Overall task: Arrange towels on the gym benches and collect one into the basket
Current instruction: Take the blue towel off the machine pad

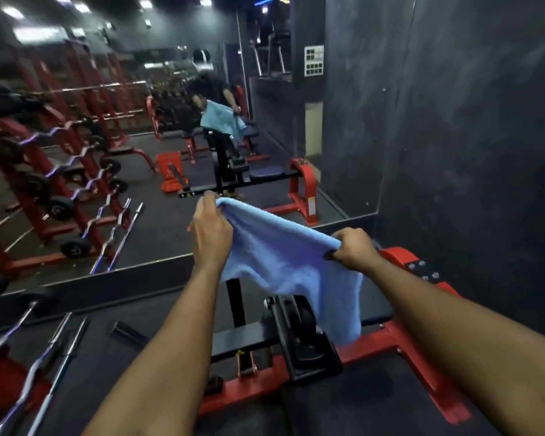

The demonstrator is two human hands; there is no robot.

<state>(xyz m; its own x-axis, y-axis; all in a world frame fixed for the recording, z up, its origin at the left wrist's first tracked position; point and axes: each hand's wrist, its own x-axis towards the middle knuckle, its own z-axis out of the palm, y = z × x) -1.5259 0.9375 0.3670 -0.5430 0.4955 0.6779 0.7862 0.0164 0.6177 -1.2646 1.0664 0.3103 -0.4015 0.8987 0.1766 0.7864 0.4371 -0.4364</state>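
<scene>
**Blue towel held out above a red gym bench**

We hold one towel [283, 262] stretched between our two hands, both arms reaching forward. Our left hand [211, 234] grips one bunched end, fingers curled over the top edge. Our right hand [354, 247] is closed in a fist round the other end, lower than the left and well apart from it. The cloth sags between the two grips, and a long flap hangs down below our right hand.

Beneath our hands stands the bench [378, 341], its frame red and its central post and hinge black. The hanging flap falls in front of the black parts; we cannot tell whether it touches them.

Beyond our hands a large mirror [123, 184] runs along the floor line. It shows a person holding the same blue cloth, with red racks and loaded bars behind. To the left of our left arm, several chrome bars [54, 357] lie at a slant on the dark floor. To the right of our right hand rises a dark wall [453, 121]. The picture is blurred toward its edges.
</scene>
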